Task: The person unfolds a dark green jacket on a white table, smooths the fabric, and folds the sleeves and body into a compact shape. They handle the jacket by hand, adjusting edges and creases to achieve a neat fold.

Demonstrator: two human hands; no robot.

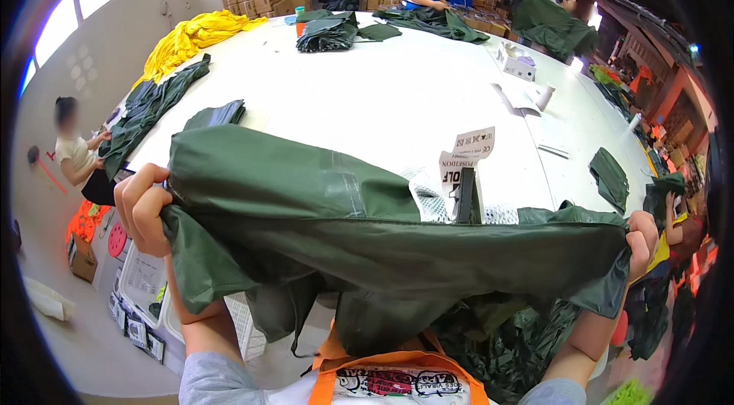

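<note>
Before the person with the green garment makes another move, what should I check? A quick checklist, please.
1. Left fingers gripping the garment: ok.
2. Right fingers gripping its other end: ok.
3. Garment spread between both hands: ok.
4. Label fully uncovered: not ok, a dark strip stands in front of part of it.
5. Garment free of tears: cannot tell, folds hide much.
6. Yellow cloth apart from the garment: ok.

The green garment (pixel 428 256) partly hides the white table (pixel 344 99), and the view's lower edge crops both grey sleeves (pixel 218 380).
</note>
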